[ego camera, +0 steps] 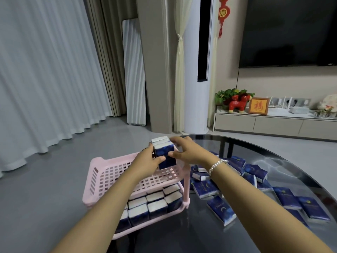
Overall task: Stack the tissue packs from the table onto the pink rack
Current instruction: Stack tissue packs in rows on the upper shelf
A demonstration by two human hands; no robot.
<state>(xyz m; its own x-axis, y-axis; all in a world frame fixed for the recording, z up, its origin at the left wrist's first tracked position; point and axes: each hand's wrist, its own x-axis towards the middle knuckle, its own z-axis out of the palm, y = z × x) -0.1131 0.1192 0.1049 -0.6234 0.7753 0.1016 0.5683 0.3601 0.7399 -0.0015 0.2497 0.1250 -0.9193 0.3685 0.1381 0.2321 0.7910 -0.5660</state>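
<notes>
Head view: both hands meet over the top tier of a pink rack (102,177) standing at the left edge of a dark glass table (273,152). The left hand (145,161) and right hand (186,150) together grasp a small bundle of upright blue tissue packs (164,152), fingers curled round its sides. The rack's lower tier (145,207), toward 6 o'clock of the hands, holds rows of packs. More loose packs (255,189) lie scattered on the table at 4 o'clock.
</notes>
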